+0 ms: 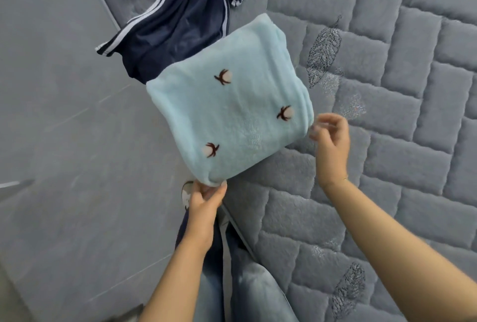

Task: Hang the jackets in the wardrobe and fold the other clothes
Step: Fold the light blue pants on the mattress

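A light blue fleece garment [232,105] with small brown-and-white flower marks lies folded into a square at the edge of the bed. My left hand [205,199] pinches its near corner between thumb and fingers. My right hand [330,138] hovers beside its right corner, fingers loosely curled; whether they touch the fabric is unclear. A navy garment with white stripes [170,22] lies spread beyond it, partly under the blue one and hanging over the bed's edge.
The bed's grey quilted cover [387,141], with a brick pattern and feather prints, fills the right side. Grey floor tiles [59,115] lie to the left. My legs in blue jeans [247,283] stand against the bed's edge below the hands.
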Action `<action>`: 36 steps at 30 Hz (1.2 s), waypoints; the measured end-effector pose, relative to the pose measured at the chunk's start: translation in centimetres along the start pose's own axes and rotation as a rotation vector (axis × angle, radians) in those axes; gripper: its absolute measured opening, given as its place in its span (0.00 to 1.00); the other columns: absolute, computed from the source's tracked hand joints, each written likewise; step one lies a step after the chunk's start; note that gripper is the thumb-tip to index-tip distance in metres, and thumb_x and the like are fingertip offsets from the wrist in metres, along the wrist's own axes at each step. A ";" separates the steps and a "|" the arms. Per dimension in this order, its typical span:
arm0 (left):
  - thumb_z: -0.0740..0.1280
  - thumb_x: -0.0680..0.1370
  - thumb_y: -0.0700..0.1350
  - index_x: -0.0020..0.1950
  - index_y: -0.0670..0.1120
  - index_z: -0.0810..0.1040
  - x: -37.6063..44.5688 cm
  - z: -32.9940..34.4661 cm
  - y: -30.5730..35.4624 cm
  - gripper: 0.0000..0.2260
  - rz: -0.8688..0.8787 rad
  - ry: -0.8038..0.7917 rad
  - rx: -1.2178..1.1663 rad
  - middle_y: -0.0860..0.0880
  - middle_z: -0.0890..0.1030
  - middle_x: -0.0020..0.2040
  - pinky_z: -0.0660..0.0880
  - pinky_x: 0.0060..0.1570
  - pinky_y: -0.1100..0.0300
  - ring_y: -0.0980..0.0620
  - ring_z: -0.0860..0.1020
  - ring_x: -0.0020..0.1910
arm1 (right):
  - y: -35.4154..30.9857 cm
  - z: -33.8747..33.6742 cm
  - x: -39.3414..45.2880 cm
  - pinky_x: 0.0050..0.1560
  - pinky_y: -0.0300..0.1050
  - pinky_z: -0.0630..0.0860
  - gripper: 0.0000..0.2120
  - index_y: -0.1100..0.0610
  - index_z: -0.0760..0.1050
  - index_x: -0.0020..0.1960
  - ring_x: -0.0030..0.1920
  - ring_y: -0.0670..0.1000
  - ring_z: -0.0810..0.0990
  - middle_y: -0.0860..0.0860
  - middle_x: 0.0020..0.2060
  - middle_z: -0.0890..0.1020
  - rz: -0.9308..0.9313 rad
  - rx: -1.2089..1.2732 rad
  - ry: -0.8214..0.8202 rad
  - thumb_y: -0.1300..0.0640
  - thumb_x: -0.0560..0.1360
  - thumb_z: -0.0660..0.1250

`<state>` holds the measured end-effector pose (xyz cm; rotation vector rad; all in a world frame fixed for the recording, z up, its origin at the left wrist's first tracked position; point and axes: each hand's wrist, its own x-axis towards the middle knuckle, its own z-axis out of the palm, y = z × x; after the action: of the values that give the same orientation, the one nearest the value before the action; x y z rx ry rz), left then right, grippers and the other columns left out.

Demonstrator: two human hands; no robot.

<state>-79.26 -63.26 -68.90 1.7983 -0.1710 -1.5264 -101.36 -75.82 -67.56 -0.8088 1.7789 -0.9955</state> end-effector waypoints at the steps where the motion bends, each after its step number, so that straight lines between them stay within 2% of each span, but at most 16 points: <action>1: 0.71 0.77 0.42 0.56 0.52 0.76 -0.3 0.4 -0.6 0.10 -0.036 0.037 -0.057 0.53 0.83 0.56 0.76 0.55 0.58 0.53 0.79 0.61 | 0.6 0.3 -1.0 0.53 0.48 0.76 0.12 0.54 0.73 0.53 0.52 0.52 0.77 0.59 0.54 0.78 0.006 -0.011 0.000 0.68 0.75 0.62; 5: 0.70 0.77 0.40 0.54 0.46 0.80 -0.4 1.4 -1.0 0.06 -0.047 0.158 -0.226 0.49 0.84 0.53 0.78 0.58 0.56 0.50 0.81 0.59 | 2.4 1.8 -3.0 0.49 0.36 0.76 0.12 0.52 0.75 0.54 0.52 0.47 0.79 0.55 0.55 0.79 0.058 -0.047 -0.026 0.65 0.75 0.71; 9: 0.70 0.77 0.40 0.47 0.50 0.85 -1.0 1.3 0.7 0.06 0.082 0.243 -0.078 0.48 0.85 0.49 0.75 0.60 0.57 0.50 0.81 0.55 | 2.5 2.1 -1.9 0.56 0.40 0.74 0.06 0.63 0.77 0.49 0.56 0.53 0.76 0.58 0.53 0.77 -0.161 -0.230 -0.023 0.70 0.73 0.69; 10: 0.70 0.78 0.40 0.43 0.54 0.85 -1.3 1.3 1.3 0.09 0.150 0.248 -0.012 0.49 0.84 0.48 0.75 0.58 0.59 0.52 0.81 0.53 | 2.0 1.9 -1.4 0.57 0.38 0.73 0.07 0.64 0.77 0.50 0.56 0.53 0.76 0.58 0.53 0.78 -0.221 -0.252 -0.037 0.71 0.74 0.68; 12: 0.69 0.78 0.39 0.41 0.55 0.83 -1.6 1.1 2.3 0.11 0.368 0.246 0.169 0.53 0.81 0.47 0.74 0.53 0.67 0.58 0.79 0.50 | 0.1 1.0 -0.5 0.54 0.35 0.72 0.08 0.58 0.77 0.52 0.53 0.44 0.77 0.48 0.51 0.81 -0.286 -0.231 -0.065 0.68 0.76 0.67; 14: 0.67 0.79 0.37 0.46 0.46 0.80 -1.8 0.7 2.9 0.05 0.688 0.248 0.414 0.55 0.77 0.49 0.71 0.53 0.73 0.63 0.76 0.51 | -1.7 -0.2 0.7 0.51 0.33 0.72 0.05 0.51 0.76 0.52 0.47 0.37 0.77 0.36 0.45 0.81 -0.343 -0.230 -0.097 0.61 0.78 0.66; 16: 0.64 0.79 0.37 0.51 0.37 0.79 -1.4 0.3 3.1 0.05 0.923 0.242 0.629 0.51 0.74 0.51 0.68 0.55 0.75 0.60 0.73 0.51 | -3.0 -1.3 1.9 0.51 0.32 0.72 0.05 0.52 0.76 0.51 0.46 0.34 0.77 0.36 0.43 0.81 -0.399 -0.262 -0.148 0.60 0.79 0.65; 17: 0.63 0.78 0.36 0.52 0.36 0.79 -1.1 0.0 3.1 0.07 0.955 0.210 0.707 0.49 0.73 0.52 0.68 0.55 0.74 0.56 0.73 0.51 | -3.3 -1.5 2.4 0.51 0.33 0.72 0.05 0.54 0.76 0.51 0.46 0.34 0.76 0.38 0.43 0.80 -0.407 -0.278 -0.193 0.62 0.80 0.64; 19: 0.64 0.78 0.33 0.55 0.37 0.79 -0.6 -0.3 3.0 0.08 0.845 0.122 0.757 0.48 0.75 0.52 0.72 0.57 0.64 0.50 0.74 0.52 | -3.4 -1.5 2.8 0.53 0.40 0.73 0.04 0.60 0.75 0.52 0.49 0.39 0.74 0.46 0.47 0.77 -0.413 -0.307 -0.279 0.66 0.80 0.62; 20: 0.65 0.77 0.33 0.56 0.41 0.79 -0.5 -0.3 3.1 0.09 0.699 0.060 0.711 0.48 0.77 0.52 0.75 0.58 0.56 0.49 0.75 0.53 | -3.2 -1.3 2.8 0.55 0.45 0.75 0.04 0.64 0.74 0.52 0.52 0.42 0.73 0.51 0.50 0.74 -0.429 -0.321 -0.286 0.68 0.80 0.61; 22: 0.68 0.75 0.39 0.56 0.51 0.79 -0.6 0.1 3.6 0.12 0.305 -0.093 0.372 0.46 0.81 0.53 0.76 0.60 0.47 0.49 0.79 0.56 | -2.8 -1.0 2.8 0.62 0.54 0.74 0.04 0.69 0.74 0.52 0.60 0.52 0.71 0.57 0.57 0.68 -0.479 -0.328 -0.258 0.70 0.79 0.62; 24: 0.68 0.72 0.42 0.60 0.52 0.77 -0.4 0.5 3.7 0.16 0.079 -0.193 -0.055 0.49 0.83 0.58 0.76 0.60 0.52 0.50 0.79 0.60 | -2.5 -0.7 2.5 0.64 0.57 0.72 0.04 0.68 0.74 0.52 0.63 0.54 0.72 0.56 0.59 0.71 -0.499 -0.284 -0.256 0.69 0.80 0.61; 26: 0.69 0.74 0.43 0.63 0.51 0.75 -0.3 1.2 3.8 0.18 0.027 -0.237 -0.263 0.49 0.81 0.63 0.77 0.58 0.58 0.50 0.78 0.63 | -2.5 -0.5 2.0 0.60 0.45 0.74 0.05 0.62 0.73 0.54 0.56 0.43 0.76 0.48 0.54 0.78 -0.449 -0.233 -0.232 0.67 0.81 0.59; 28: 0.71 0.75 0.47 0.64 0.52 0.76 -0.5 2.2 3.7 0.18 0.051 -0.226 -0.207 0.51 0.81 0.63 0.76 0.58 0.63 0.52 0.77 0.65 | -2.2 -0.5 2.0 0.47 0.34 0.71 0.05 0.58 0.71 0.52 0.43 0.35 0.73 0.42 0.44 0.77 -0.402 -0.223 -0.184 0.66 0.81 0.59; 32: 0.73 0.71 0.59 0.65 0.58 0.73 -0.5 3.7 3.7 0.24 -0.004 -0.229 0.014 0.59 0.80 0.63 0.68 0.70 0.55 0.60 0.76 0.64 | -2.4 -0.7 2.6 0.35 0.33 0.64 0.05 0.58 0.69 0.50 0.31 0.37 0.67 0.44 0.33 0.70 -0.325 -0.292 -0.204 0.66 0.81 0.59; 36: 0.75 0.71 0.52 0.70 0.48 0.72 0.2 4.7 4.4 0.29 0.033 -0.131 -0.037 0.52 0.80 0.64 0.70 0.69 0.47 0.51 0.77 0.65 | -2.4 -1.5 4.1 0.38 0.37 0.65 0.10 0.51 0.69 0.47 0.34 0.39 0.66 0.45 0.32 0.69 -0.296 -0.262 -0.222 0.66 0.81 0.58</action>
<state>-81.84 -68.58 -66.35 1.6597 -0.2333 -1.6142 -104.01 -79.97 -66.70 -1.3251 1.6458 -0.8279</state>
